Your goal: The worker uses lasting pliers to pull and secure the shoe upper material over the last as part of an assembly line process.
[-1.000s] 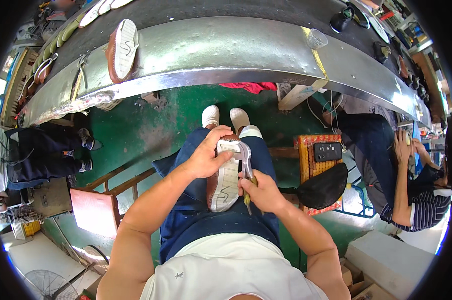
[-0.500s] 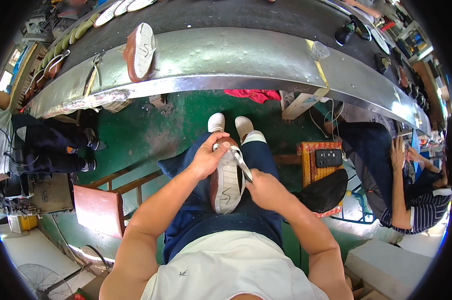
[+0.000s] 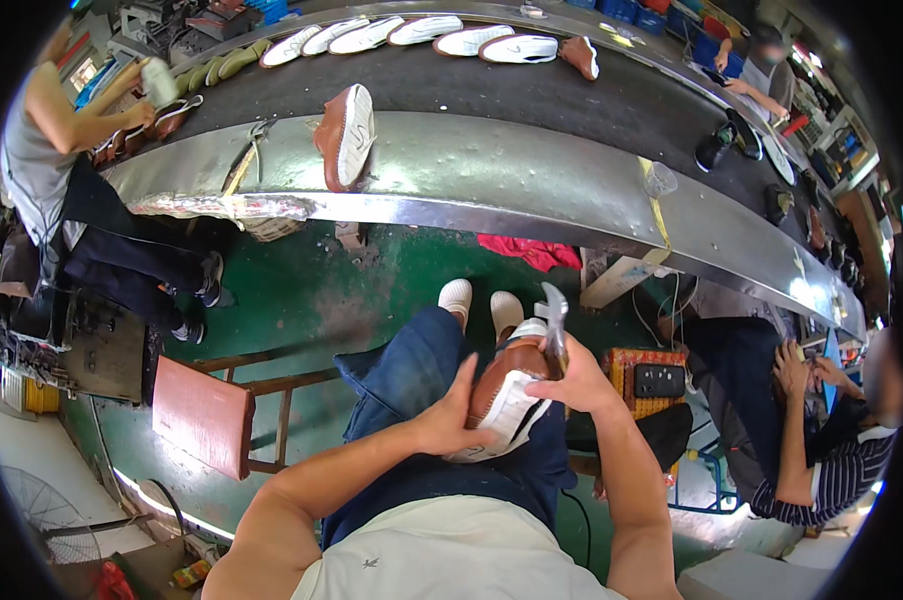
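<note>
1. Centre frame: a brown shoe (image 3: 501, 395) with a white sole lies on the seated person's lap, the left hand (image 3: 449, 420) closed round its side.
2. The right hand (image 3: 574, 378) grips a hammer (image 3: 554, 318) just above the shoe.
3. Upper frame: another brown shoe (image 3: 346, 135) stands on the curved metal conveyor (image 3: 491, 170); white soles (image 3: 411, 32) line the belt's far edge.
4. Right of centre: an orange crate (image 3: 656, 378) holds a black box.
5. Lower left: a red stool (image 3: 203, 415).

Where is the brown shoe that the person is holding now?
In the head view, the brown shoe lies on the person's lap, low centre, between the left hand and the right hand.
</note>
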Demonstrator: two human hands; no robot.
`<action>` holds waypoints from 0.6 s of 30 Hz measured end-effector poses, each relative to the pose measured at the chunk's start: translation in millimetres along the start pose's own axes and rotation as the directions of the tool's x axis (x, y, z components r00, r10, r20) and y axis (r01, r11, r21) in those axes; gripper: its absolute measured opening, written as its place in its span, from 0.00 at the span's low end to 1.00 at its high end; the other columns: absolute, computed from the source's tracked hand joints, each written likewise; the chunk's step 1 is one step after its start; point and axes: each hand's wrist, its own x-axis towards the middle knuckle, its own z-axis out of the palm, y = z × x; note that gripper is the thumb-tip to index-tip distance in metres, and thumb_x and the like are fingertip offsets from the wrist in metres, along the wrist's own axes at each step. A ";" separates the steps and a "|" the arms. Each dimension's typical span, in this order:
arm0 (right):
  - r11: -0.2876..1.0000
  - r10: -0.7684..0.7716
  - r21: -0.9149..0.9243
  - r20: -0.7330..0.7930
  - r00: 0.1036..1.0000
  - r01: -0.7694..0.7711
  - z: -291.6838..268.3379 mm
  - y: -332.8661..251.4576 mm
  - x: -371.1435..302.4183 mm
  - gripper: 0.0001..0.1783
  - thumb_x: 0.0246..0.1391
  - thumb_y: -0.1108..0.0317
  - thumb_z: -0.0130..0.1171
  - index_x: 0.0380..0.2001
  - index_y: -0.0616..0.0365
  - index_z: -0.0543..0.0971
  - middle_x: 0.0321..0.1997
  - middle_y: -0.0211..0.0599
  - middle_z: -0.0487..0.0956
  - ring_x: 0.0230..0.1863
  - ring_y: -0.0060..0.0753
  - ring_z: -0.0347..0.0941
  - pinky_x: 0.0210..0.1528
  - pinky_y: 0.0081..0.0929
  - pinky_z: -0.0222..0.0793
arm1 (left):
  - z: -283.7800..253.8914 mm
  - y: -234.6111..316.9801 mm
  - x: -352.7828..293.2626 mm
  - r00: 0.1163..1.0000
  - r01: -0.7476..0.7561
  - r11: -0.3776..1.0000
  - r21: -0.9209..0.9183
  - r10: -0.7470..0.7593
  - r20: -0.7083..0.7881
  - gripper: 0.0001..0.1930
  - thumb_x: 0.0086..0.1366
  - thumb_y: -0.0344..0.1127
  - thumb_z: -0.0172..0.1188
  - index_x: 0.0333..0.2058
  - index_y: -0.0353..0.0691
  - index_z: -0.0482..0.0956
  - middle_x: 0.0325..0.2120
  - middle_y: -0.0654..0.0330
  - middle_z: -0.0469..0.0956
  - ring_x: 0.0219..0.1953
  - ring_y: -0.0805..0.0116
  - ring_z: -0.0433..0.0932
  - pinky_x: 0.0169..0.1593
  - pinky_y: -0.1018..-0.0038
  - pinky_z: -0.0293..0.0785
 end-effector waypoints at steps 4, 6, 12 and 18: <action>0.926 0.230 0.354 -0.262 0.937 -0.128 -9.0 33.8 -11.1 0.32 0.37 0.72 0.77 0.48 0.56 0.74 0.39 0.27 0.75 0.40 0.22 0.74 0.45 0.24 0.72 | -18.7 -16.3 -19.4 0.729 0.444 0.895 0.039 -0.386 0.564 0.49 0.54 0.43 0.76 0.67 0.30 0.57 0.55 0.38 0.76 0.60 0.46 0.76 0.64 0.61 0.69; 0.824 0.221 0.566 -0.357 0.907 0.022 -19.8 67.2 -16.5 0.28 0.47 0.71 0.71 0.52 0.62 0.75 0.42 0.34 0.79 0.42 0.31 0.80 0.48 0.31 0.78 | -21.0 -24.7 -26.4 0.857 0.423 0.895 -0.140 -0.345 0.383 0.45 0.54 0.42 0.77 0.65 0.36 0.62 0.47 0.43 0.81 0.49 0.55 0.82 0.54 0.64 0.77; 0.632 0.263 0.775 -0.247 0.933 0.027 18.4 63.6 -67.6 0.22 0.63 0.64 0.60 0.56 0.65 0.71 0.48 0.44 0.82 0.38 0.39 0.83 0.39 0.37 0.85 | -46.1 27.2 52.8 0.777 -0.029 0.458 -0.889 -0.549 -0.308 0.19 0.68 0.29 0.64 0.54 0.31 0.71 0.44 0.57 0.80 0.47 0.69 0.79 0.52 0.70 0.78; 0.635 0.440 0.678 0.077 0.895 -0.371 17.3 54.6 -123.9 0.28 0.59 0.63 0.67 0.58 0.62 0.69 0.44 0.39 0.78 0.38 0.33 0.79 0.38 0.34 0.80 | -59.9 7.5 134.3 0.962 0.199 0.783 -0.589 -0.270 -0.034 0.22 0.65 0.41 0.69 0.49 0.31 0.75 0.40 0.56 0.81 0.43 0.70 0.80 0.48 0.71 0.78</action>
